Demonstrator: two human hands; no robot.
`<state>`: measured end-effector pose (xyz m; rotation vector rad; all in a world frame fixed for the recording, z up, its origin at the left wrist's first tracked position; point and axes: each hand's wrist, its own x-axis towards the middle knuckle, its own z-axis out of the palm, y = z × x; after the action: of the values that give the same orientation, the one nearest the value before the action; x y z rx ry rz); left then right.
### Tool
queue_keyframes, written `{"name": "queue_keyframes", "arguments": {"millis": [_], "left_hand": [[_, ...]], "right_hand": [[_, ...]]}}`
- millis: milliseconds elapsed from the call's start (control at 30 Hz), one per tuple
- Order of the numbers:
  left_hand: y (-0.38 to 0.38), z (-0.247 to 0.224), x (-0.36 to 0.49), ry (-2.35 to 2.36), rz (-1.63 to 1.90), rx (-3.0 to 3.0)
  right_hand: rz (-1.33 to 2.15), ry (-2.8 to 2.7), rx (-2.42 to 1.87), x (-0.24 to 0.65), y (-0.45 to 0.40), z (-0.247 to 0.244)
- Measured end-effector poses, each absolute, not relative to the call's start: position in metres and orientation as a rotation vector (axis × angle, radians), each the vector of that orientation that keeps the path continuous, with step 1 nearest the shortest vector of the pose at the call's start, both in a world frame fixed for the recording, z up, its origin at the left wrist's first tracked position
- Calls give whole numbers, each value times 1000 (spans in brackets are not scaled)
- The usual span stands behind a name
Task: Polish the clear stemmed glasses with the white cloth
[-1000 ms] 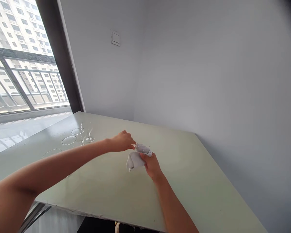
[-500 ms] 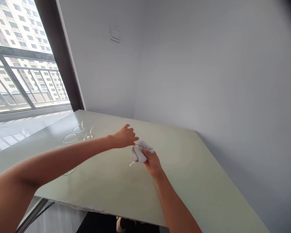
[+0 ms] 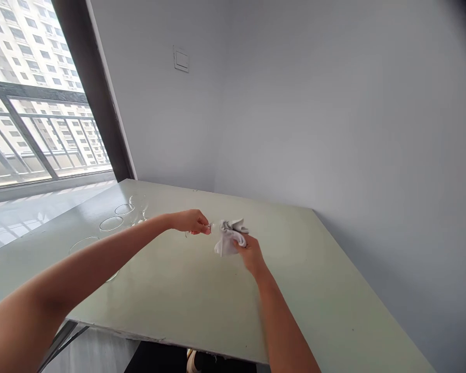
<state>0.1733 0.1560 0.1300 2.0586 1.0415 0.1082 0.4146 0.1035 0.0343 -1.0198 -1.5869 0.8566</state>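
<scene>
Over the middle of the table, my left hand [image 3: 191, 221] is closed around the stem of a clear wine glass [image 3: 213, 227]. A bit of the glass's foot seems to show on the left side of the fist. The bowl end points right, into a white cloth [image 3: 227, 244] that hides most of it. My right hand [image 3: 251, 252] grips this folded cloth from the right, thumb on the near side. Left of my hands, another stemmed glass [image 3: 140, 203] stands on the table, partly behind my left forearm.
The pale green table [image 3: 171, 305] has a rough front edge. Several clear glass rims show at the left, including one rim [image 3: 111, 224], with my left forearm crossing in front. Grey walls meet behind; a window [image 3: 42, 119] is at the left.
My left hand, spread beside the cloth before, has closed on the glass's stem. The cloth has been turned and refolded around the bowl in my right hand.
</scene>
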Motion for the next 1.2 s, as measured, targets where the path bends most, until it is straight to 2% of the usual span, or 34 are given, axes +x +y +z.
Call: {"name": "queue_keyframes", "arguments": {"millis": [133, 233, 300, 367, 433, 533, 633, 767, 900, 1033, 1200], "left_hand": [[164, 115, 165, 1303, 300, 2046], [161, 106, 172, 1498, 287, 2231], [152, 99, 184, 1502, 260, 2469], [139, 91, 197, 1350, 261, 2751], [126, 83, 207, 1126, 302, 3000], [118, 77, 212, 953, 411, 3142], [118, 76, 216, 1110, 503, 2982], [117, 70, 237, 1437, 676, 2615], [107, 51, 269, 1545, 983, 2305], [99, 36, 287, 1390, 1391, 2067], [104, 59, 264, 1058, 1043, 1572]], "right_hand": [[544, -1365, -1177, 436, 112, 39], [229, -1624, -1120, 425, 99, 48], [161, -1896, -1010, 407, 89, 49], [259, -2007, -979, 392, 83, 47], [502, -1912, -1044, 388, 85, 42], [1107, -1489, -1058, 401, 98, 35], [1539, -865, -835, 412, 109, 34], [1529, -476, -586, 394, 106, 36], [1434, -682, -634, 370, 93, 31], [1358, -889, -759, 370, 89, 23], [1500, -945, -821, 382, 94, 27]]}}
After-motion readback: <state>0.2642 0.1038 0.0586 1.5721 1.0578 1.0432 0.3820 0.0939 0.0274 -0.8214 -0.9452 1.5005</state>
